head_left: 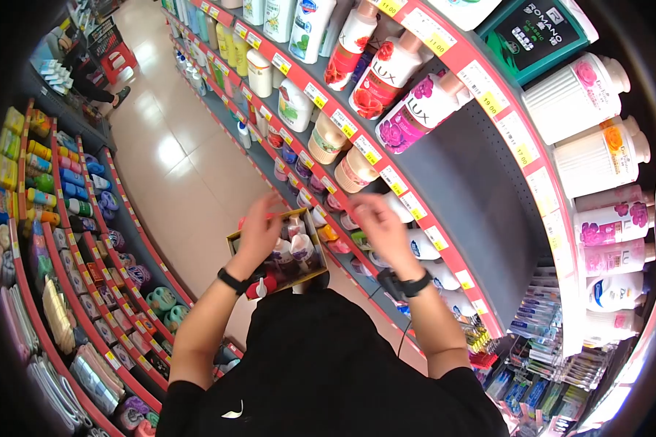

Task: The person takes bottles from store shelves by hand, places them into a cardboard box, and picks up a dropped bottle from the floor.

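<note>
My left hand [259, 231] is raised over the left side of an open cardboard box [297, 280] that holds several bottles, among them a white one [302, 247]. Its fingers are blurred, and whether they touch anything is unclear. To the right, my right hand [379, 224] is in front of the shelf edge, its fingers bent and smeared by motion. Beyond it on the shelf are a pink-and-cream tub [356, 170] and a beige tub [326, 138]. A red-capped bottle [261, 288] sticks out at the box's near left corner.
Red-edged shelves [434, 237] with bottles curve along the right, including a purple LUX bottle [415, 115] and a green ROMANO bottle [536, 36]. Lower shelves [98, 291] of packaged goods line the left. A tiled aisle [175, 153] runs between them; part of a person [98, 93] shows far off.
</note>
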{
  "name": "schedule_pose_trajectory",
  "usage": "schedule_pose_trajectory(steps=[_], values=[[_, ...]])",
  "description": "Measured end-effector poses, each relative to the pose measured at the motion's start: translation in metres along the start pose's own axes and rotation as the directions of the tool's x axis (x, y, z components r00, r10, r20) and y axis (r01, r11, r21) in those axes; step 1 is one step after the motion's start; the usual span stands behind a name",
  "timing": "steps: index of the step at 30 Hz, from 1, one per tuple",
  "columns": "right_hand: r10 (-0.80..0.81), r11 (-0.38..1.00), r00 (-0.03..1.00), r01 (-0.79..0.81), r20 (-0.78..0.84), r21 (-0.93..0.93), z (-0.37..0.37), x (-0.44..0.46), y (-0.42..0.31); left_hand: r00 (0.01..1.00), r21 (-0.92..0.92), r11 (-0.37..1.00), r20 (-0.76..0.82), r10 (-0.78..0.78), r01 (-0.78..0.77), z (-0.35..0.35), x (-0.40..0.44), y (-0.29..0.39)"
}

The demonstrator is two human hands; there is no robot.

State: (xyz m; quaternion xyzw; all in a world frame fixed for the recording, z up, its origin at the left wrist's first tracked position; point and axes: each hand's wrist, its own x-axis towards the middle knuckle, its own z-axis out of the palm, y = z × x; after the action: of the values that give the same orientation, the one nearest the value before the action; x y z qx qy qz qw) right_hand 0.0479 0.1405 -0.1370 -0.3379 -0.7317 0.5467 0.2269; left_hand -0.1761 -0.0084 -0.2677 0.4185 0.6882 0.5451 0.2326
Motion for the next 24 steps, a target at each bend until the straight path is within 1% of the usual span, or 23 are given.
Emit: schedule_pose_trajectory(steps=[1,2,3,4,5,6,7,8,10,11,12,14,16,17,18,20,21,22,23,24], values=[[-0.067,0.996,0.993,0.061,-0.092,-0.066,-0.018,0.007,-0.014,0.997,-0.091,0.993,0.027,0.072,-0.070,0.006,0.021,0.041],[-0.139,0.984,0.974,0.116,-0.177,-0.136,-0.035,0.015,-0.026,0.984,-0.040,0.986,0.062,0.166,-0.164,0.012,0.042,0.072],[-0.154,0.985,0.956,0.129,-0.251,-0.111,-0.047,0.021,-0.037,0.963,0.009,0.967,0.101,0.251,-0.254,0.018,0.059,0.102],[-0.165,0.986,0.931,0.145,-0.326,-0.087,-0.058,0.028,-0.045,0.950,-0.039,0.958,0.124,0.286,-0.283,0.023,0.074,0.134],[-0.224,0.972,0.904,0.179,-0.364,-0.153,-0.069,0.037,-0.048,0.936,-0.088,0.946,0.146,0.321,-0.311,0.031,0.088,0.158],[-0.284,0.953,0.873,0.209,-0.397,-0.220,-0.075,0.044,-0.052,0.914,-0.075,0.921,0.118,0.388,-0.381,0.043,0.103,0.168],[-0.232,0.962,0.873,0.141,-0.428,-0.232,-0.077,0.047,-0.065,0.887,-0.062,0.892,0.092,0.452,-0.448,0.054,0.117,0.176],[-0.240,0.961,0.874,0.152,-0.422,-0.231,-0.078,0.054,-0.065,0.887,-0.054,0.891,0.084,0.455,-0.452,0.065,0.128,0.184],[-0.315,0.939,0.856,0.219,-0.411,-0.264,-0.082,0.067,-0.061,0.924,-0.077,0.923,0.043,0.380,-0.376,0.084,0.143,0.197],[-0.290,0.951,0.876,0.219,-0.386,-0.217,-0.081,0.070,-0.062,0.924,-0.072,0.923,0.034,0.381,-0.378,0.091,0.148,0.199],[-0.294,0.950,0.878,0.225,-0.379,-0.216,-0.080,0.070,-0.065,0.917,-0.060,0.916,0.030,0.399,-0.396,0.098,0.152,0.200],[-0.177,0.953,0.919,0.071,-0.353,-0.294,-0.078,0.073,-0.073,0.910,-0.038,0.909,0.016,0.415,-0.414,0.104,0.155,0.204],[-0.166,0.961,0.929,0.077,-0.331,-0.266,-0.083,0.078,-0.068,0.955,-0.179,0.951,0.113,0.275,-0.253,0.104,0.154,0.210],[-0.165,0.959,0.930,0.074,-0.329,-0.272,-0.087,0.080,-0.066,0.954,-0.196,0.946,0.106,0.281,-0.257,0.105,0.155,0.208],[-0.164,0.958,0.931,0.071,-0.326,-0.278,-0.088,0.080,-0.065,0.957,-0.121,0.958,0.092,0.273,-0.262,0.106,0.154,0.207],[-0.179,0.965,0.932,0.105,-0.314,-0.240,-0.088,0.076,-0.063,0.942,-0.170,0.931,0.041,0.333,-0.322,0.107,0.152,0.203],[-0.209,0.965,0.930,0.147,-0.301,-0.217,-0.090,0.073,-0.061,0.944,-0.163,0.933,0.028,0.329,-0.320,0.107,0.148,0.202],[-0.238,0.963,0.927,0.187,-0.291,-0.194,-0.090,0.069,-0.060,0.907,-0.122,0.900,-0.009,0.421,-0.419,0.109,0.143,0.201],[-0.276,0.949,0.918,0.214,-0.284,-0.231,-0.088,0.063,-0.059,0.860,-0.078,0.856,-0.039,0.510,-0.511,0.109,0.136,0.202],[-0.174,0.968,0.959,0.125,-0.223,-0.219,-0.089,0.056,-0.062,0.865,-0.087,0.863,0.024,0.501,-0.497,0.106,0.130,0.207]])
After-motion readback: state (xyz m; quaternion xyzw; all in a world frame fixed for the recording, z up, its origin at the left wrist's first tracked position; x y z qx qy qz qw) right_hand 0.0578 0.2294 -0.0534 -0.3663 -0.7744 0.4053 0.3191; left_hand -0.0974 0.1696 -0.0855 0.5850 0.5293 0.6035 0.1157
